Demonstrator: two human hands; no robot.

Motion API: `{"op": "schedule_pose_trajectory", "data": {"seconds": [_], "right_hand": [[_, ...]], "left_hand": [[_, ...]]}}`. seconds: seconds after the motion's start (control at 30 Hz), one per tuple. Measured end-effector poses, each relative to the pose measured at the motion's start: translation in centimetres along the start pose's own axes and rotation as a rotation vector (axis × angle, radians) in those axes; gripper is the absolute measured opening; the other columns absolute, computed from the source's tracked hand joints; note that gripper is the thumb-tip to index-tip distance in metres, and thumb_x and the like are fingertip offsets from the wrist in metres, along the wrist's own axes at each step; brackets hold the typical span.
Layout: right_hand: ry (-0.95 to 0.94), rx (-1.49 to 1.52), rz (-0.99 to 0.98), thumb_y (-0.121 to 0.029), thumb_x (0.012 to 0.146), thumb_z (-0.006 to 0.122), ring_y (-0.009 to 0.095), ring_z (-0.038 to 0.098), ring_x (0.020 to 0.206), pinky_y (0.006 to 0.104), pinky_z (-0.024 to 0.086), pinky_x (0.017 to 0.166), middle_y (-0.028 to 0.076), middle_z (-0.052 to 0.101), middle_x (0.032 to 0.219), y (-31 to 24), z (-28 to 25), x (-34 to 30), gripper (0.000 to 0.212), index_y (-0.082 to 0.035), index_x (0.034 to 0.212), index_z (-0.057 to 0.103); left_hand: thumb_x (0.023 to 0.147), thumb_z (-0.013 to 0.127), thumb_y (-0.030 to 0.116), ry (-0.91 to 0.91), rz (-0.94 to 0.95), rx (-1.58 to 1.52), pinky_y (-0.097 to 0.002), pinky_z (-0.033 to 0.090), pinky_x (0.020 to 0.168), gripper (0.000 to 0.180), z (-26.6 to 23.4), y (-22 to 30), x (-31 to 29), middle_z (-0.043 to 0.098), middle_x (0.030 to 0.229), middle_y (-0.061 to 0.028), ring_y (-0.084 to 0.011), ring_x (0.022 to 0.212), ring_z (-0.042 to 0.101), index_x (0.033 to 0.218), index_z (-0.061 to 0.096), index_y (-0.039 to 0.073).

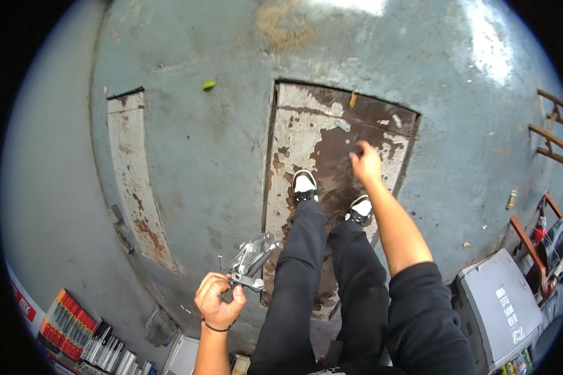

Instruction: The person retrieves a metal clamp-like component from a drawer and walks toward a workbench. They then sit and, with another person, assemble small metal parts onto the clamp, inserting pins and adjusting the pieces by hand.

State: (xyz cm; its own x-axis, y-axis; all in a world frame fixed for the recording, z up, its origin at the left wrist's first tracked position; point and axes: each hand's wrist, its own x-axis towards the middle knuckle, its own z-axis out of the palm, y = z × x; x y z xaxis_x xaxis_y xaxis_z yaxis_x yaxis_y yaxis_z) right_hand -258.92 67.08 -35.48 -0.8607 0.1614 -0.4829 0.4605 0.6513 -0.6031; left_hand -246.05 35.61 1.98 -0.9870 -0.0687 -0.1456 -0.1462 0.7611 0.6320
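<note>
My left hand [216, 300] is closed round a silver-grey metal tool [251, 265] with several curved arms, whose exact kind I cannot make out. The tool sticks up and to the right from my fingers, beside my left leg. A dark bracelet circles that wrist. My right arm reaches forward, and my right hand [368, 164] hovers over the peeling metal floor plate [297, 134]. Its thumb and forefinger are apart with nothing visible between them. Just beyond lies a small pale grey piece [343, 125] on the plate, not touched by the hand.
My shoes [304, 185] stand on the plate. A grey box [505, 306] and wooden chair parts [527, 247] are at the right. At lower left, red-and-silver packaged items [69, 325] stand by the wall. A green leaf-like piece [209, 85] lies on the blue-grey floor.
</note>
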Motion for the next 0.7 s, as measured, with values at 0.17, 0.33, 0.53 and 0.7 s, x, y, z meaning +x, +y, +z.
{"op": "schedule_pose_trajectory", "data": {"seconds": [0.17,0.33,0.53,0.7], "right_hand": [[0.083,-0.374,-0.055,-0.023,0.085,0.076,0.042,0.062,0.106,0.0508,0.052,0.091,0.020,0.060,0.116,2.7,9.4,9.6,0.039,-0.006,0.116,0.061],[0.080,-0.439,-0.021,-0.033,0.091,0.072,0.038,0.065,0.102,0.0481,0.053,0.085,0.015,0.063,0.110,3.7,11.3,11.1,0.030,-0.008,0.105,0.064],[-0.099,-0.177,-0.171,-0.027,0.093,0.069,0.042,0.067,0.081,0.0474,0.053,0.072,0.019,0.068,0.085,2.2,9.9,5.3,0.025,-0.003,0.099,0.063],[-0.551,0.692,0.259,-0.010,0.101,0.060,0.012,0.062,0.064,0.0279,0.052,0.059,0.003,0.063,0.074,-8.1,2.6,-6.8,0.016,-0.001,0.114,0.058]], "left_hand": [[0.072,0.077,0.005,-0.032,-0.072,0.001,-0.0362,0.054,0.063,0.026,6.7,-8.7,2.4,0.058,0.069,-0.0118,-0.0290,0.063,0.060,0.072,0.051,0.003],[0.074,0.078,0.003,0.034,-0.155,-0.057,-0.0339,0.051,0.060,0.026,8.5,-12.5,4.3,0.056,0.068,-0.0117,-0.0272,0.063,0.060,0.073,0.051,0.002],[0.075,0.077,0.003,0.090,-0.089,-0.095,-0.0336,0.051,0.060,0.026,5.8,-10.4,6.9,0.055,0.067,-0.0116,-0.0267,0.062,0.059,0.072,0.050,0.003],[0.079,0.075,0.003,0.178,-0.141,-0.247,-0.0306,0.044,0.056,0.027,0.8,-3.3,7.9,0.054,0.066,-0.0109,-0.0223,0.058,0.052,0.071,0.049,0.002]]}}
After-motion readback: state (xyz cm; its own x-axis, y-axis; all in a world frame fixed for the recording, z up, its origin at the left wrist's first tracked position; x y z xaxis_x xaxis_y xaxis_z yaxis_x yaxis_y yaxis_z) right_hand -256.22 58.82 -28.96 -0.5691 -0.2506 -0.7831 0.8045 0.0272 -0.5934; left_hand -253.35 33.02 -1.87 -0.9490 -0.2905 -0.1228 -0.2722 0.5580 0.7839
